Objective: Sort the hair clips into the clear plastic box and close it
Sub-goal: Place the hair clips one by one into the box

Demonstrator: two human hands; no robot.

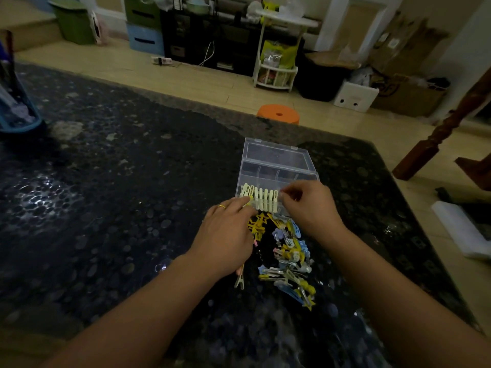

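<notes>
A clear plastic box (276, 166) lies open on the dark table, its lid tipped back on the far side and its dividers showing. A row of pale yellow clips (261, 199) stands along the box's near wall. My left hand (228, 235) reaches to the left end of that row, fingertips touching a yellow clip. My right hand (308, 205) pinches the clip at the row's right end. Between my wrists lies a loose pile of hair clips (287, 256), yellow, blue and silver.
The black patterned table (119, 195) stretches far to the left. A blue bin (16, 112) stands at its left edge. An orange stool (278, 114) sits beyond the far edge, and a wooden post (446, 123) stands to the right. White foam (462, 229) lies on the floor.
</notes>
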